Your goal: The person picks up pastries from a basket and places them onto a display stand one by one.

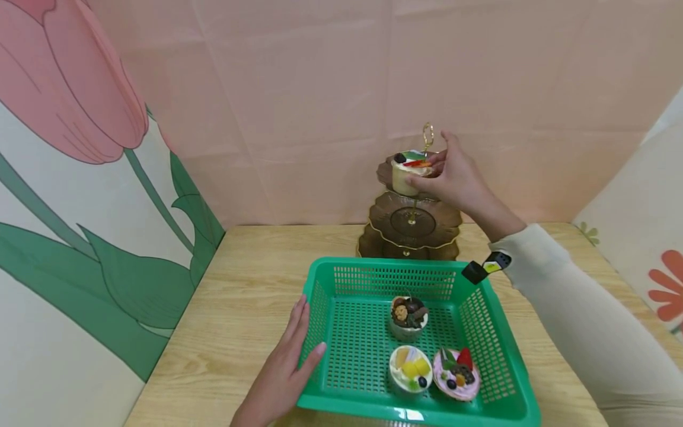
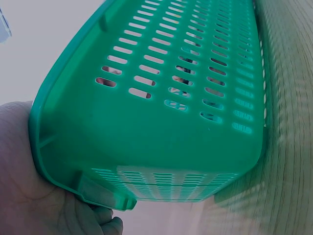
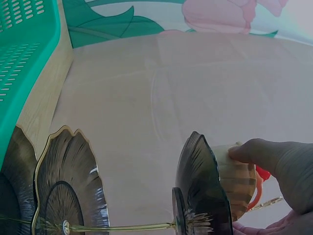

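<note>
My right hand [image 1: 453,175] grips a cream cupcake [image 1: 408,171] with fruit on top, holding it on the top tier of a dark three-tier stand [image 1: 413,220]. In the right wrist view my fingers [image 3: 274,156] curl round the cupcake [image 3: 237,183] against the top plate [image 3: 198,188]. My left hand [image 1: 285,362] lies flat against the left wall of the green basket [image 1: 325,308], thumb on the rim. The left wrist view shows the palm [image 2: 29,196] pressed to the basket [image 2: 161,122]. Inside the basket sit a chocolate cupcake [image 1: 408,316], a yellow-fruit cupcake [image 1: 410,369] and a pink cupcake [image 1: 456,373].
The wooden table [image 1: 235,308] stands in a corner between a tulip-painted wall [image 1: 80,178] on the left and a pink backdrop [image 1: 320,89] behind. The stand's gold ring handle [image 1: 428,135] rises above the top tier. A small black and yellow tag [image 1: 485,267] hangs at my right sleeve.
</note>
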`<action>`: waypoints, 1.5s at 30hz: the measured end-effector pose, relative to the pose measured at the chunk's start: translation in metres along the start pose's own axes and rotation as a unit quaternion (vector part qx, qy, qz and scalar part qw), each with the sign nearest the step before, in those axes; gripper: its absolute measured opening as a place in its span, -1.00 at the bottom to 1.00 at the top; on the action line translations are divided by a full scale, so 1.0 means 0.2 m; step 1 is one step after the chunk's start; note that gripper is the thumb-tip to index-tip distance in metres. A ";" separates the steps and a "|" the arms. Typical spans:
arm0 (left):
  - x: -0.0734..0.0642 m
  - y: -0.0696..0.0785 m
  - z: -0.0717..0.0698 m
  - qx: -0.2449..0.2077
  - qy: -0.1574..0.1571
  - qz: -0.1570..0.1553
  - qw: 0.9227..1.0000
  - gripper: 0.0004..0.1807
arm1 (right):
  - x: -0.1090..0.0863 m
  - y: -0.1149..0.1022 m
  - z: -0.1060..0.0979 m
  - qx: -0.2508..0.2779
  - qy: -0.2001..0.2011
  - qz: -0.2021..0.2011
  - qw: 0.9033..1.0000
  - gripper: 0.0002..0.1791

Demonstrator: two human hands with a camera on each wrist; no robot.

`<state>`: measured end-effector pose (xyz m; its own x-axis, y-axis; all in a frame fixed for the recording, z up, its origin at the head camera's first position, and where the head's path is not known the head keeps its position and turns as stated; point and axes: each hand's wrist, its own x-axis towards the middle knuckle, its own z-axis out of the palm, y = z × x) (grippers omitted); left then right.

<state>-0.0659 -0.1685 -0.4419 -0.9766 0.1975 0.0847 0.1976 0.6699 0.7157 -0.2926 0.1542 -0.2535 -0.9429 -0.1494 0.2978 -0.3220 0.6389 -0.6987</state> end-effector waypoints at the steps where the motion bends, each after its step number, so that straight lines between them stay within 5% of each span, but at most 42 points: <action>1: 0.00 0.00 0.00 0.001 0.000 0.000 1.000 -0.15 | 0.00 0.00 0.00 0.000 0.001 0.000 1.000 0.25; 14: 0.01 -0.01 0.00 0.004 -0.002 -0.003 1.000 -0.15 | -0.08 0.01 -0.06 0.026 -0.018 0.004 1.000 0.36; 25: 0.01 -0.02 -0.01 -0.002 0.002 0.005 1.000 -0.15 | -0.35 0.03 -0.11 0.033 -0.008 -0.027 0.999 0.30; 45: 0.00 -0.03 -0.02 -0.010 0.003 -0.004 1.000 -0.14 | -0.81 0.15 0.03 -0.037 -0.032 -0.124 0.991 0.04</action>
<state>-0.0677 -0.1748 -0.4428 -0.9786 0.1884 0.0828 0.1882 0.6563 0.7307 -0.1496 0.1938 -0.3271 -0.8394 -0.3546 0.4119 -0.5400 0.6297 -0.5585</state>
